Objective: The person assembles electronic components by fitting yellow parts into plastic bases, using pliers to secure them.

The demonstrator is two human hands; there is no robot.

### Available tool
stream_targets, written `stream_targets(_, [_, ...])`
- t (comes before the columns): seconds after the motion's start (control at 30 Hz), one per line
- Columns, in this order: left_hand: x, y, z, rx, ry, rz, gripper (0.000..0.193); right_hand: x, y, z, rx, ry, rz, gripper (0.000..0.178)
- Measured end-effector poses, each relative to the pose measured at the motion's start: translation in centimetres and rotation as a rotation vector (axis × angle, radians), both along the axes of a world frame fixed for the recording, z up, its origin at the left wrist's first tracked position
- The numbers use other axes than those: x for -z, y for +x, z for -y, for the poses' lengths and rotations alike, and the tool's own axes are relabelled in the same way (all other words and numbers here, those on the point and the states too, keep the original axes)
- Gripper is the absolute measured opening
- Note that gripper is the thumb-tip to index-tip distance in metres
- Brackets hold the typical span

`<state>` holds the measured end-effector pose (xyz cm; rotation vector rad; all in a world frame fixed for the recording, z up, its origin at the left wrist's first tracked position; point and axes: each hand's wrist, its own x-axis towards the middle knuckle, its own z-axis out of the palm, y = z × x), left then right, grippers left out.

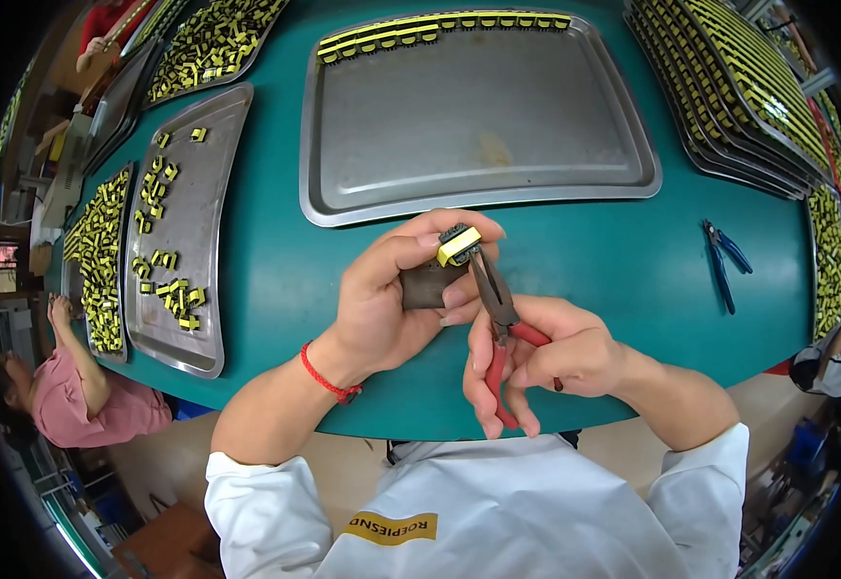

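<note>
Between the thumb and fingers of my left hand [382, 275] is a small yellow-and-black transformer [459, 245]. A dark grey, flat-looking piece [426, 287] shows against the same palm; what it is I cannot make out. My right hand [560, 352] is wrapped round the red handles of long-nose pliers [496, 299]. The pliers' dark jaws point up and their tips meet the near side of the transformer. Whether the tips grip one of its pins is too small to tell.
Beyond my hands lies a large metal tray [478, 198] with rows of transformers along its far edge. Left is a narrower tray [203, 352] of scattered transformers. Blue-handled cutters [724, 261] lie right, below stacked full trays [739, 96]. A person in pink [92, 396] sits at left.
</note>
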<state>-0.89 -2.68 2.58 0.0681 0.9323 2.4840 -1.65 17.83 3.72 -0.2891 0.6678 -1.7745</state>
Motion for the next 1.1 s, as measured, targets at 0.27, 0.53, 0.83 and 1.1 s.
stream_targets(0.27, [-0.1, 0.2, -0.2, -0.015, 0.011, 0.013, 0.043, -0.2, 0.2, 0.2, 0.043, 0.013, -0.021, 0.04])
stream_targets(0.53, [-0.2, 0.5, -0.1, -0.454, -0.982, -0.673, 0.04, 0.5, 0.4, 0.0, 0.138, 0.098, -0.055, 0.036])
stream_targets(0.83, [0.5, -0.2, -0.2, -0.604, -1.184, -1.132, 0.043, 0.0, 1.0, 0.6, 0.141, 0.282, -0.127, 0.031])
stream_targets(1.1, [0.3, -0.1, -0.2, -0.571, -1.177, -1.156, 0.036, 0.2, 0.4, 0.3, 0.087, 0.246, -0.146, 0.032])
